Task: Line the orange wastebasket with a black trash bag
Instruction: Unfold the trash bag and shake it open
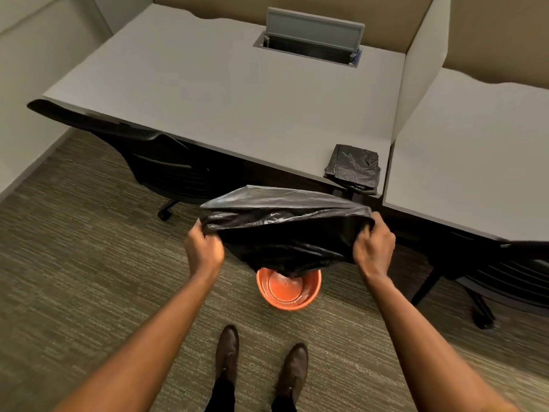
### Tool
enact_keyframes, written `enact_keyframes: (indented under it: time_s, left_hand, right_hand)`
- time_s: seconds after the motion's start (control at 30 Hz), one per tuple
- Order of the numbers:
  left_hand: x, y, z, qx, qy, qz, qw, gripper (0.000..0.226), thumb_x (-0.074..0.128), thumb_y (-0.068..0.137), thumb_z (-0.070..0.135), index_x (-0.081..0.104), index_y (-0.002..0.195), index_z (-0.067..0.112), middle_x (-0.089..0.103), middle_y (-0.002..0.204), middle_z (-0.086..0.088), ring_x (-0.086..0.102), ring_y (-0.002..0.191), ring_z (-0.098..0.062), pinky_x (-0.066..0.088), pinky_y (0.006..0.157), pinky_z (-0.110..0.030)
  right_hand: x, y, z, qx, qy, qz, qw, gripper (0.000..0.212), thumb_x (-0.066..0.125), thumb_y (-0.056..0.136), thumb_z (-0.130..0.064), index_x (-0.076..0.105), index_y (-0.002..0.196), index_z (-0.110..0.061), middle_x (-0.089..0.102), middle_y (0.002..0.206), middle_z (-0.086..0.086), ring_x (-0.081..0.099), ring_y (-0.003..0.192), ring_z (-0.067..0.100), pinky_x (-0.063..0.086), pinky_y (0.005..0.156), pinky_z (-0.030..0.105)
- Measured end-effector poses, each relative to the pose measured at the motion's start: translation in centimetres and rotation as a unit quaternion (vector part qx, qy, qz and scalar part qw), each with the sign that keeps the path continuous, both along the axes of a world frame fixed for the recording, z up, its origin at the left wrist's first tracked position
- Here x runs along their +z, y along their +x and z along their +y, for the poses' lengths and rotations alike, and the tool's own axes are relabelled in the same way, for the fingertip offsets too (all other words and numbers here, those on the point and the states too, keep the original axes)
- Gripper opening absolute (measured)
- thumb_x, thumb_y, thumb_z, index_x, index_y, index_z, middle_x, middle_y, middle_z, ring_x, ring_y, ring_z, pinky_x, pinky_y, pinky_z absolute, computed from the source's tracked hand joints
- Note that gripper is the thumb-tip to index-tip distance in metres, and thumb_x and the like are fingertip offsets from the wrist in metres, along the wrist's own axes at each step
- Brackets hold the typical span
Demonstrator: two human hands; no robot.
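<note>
Down by my feet, just ahead of my shoes [261, 364], the orange wastebasket [288, 289] stands upright on the carpet [74, 263], its mouth open toward me and nothing lining it yet. Above it I hold the black trash bag [285, 230] spread between my hands: my left hand [204, 246] is clenched on the left end of the bag's rim, my right hand [375, 248] clenched on the right end, the two held well apart. The bag's opening runs side to side, its long axis level from hand to hand, and the body sags to a point that hangs over the far part of the basket's mouth, perhaps just dipping in; I cannot tell if it touches. The basket sits below and midway between my hands, neither one clearly nearer. So I judge the coming move is straight down, keeping the rim stretched. Beyond, a folded pile of spare bags [353, 168] lies at the near edge of the desk [222, 93].
</note>
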State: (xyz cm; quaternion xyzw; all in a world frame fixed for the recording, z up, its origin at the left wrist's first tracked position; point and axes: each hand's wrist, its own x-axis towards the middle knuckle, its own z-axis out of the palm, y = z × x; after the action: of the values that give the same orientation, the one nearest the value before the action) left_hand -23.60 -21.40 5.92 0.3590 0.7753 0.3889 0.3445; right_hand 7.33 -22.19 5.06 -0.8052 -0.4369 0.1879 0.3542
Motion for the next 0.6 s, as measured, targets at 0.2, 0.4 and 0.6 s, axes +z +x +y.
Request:
enact_keyframes:
  time_s: [0.2, 0.4, 0.6]
  left_hand:
    - [-8.6, -2.2, -1.8, -0.013, -0.320, -0.031, 0.947, 0.046, 0.042, 0.107, 0.029, 0.069, 0.126, -0.003, 0.073, 0.126, -0.027, 0.072, 0.111, -0.043, 0.063, 0.092, -0.048]
    - [-10.0, -0.5, -2.9, -0.009, -0.332, -0.018, 0.943, 0.037, 0.042, 0.106, 0.022, 0.069, 0.116, 0.000, 0.071, 0.116, -0.022, 0.069, 0.105, -0.040, 0.062, 0.096, -0.055]
    - [-11.9, 1.6, -1.8, 0.078, -0.265, -0.239, 0.931, 0.041, 0.035, 0.110, 0.021, 0.065, 0.135, 0.010, 0.069, 0.132, -0.018, 0.065, 0.125, -0.038, 0.061, 0.095, -0.060]
  right_hand:
    - [-5.1, 1.4, -3.3, 0.136, -0.434, -0.073, 0.887, 0.042, 0.046, 0.103, -0.035, 0.064, 0.130, -0.009, 0.066, 0.135, 0.023, 0.063, 0.124, 0.043, 0.050, 0.099, 0.044]
    - [-8.2, 1.8, -5.6, 0.007, -0.362, -0.006, 0.932, 0.035, 0.041, 0.104, -0.031, 0.070, 0.112, -0.012, 0.071, 0.120, 0.022, 0.067, 0.111, 0.043, 0.048, 0.086, 0.042]
    - [-12.3, 3.4, -3.6, -0.238, -0.244, 0.384, 0.858, 0.053, 0.075, 0.086, -0.058, 0.073, 0.089, -0.005, 0.077, 0.095, 0.017, 0.075, 0.089, 0.038, 0.062, 0.090, 0.056]
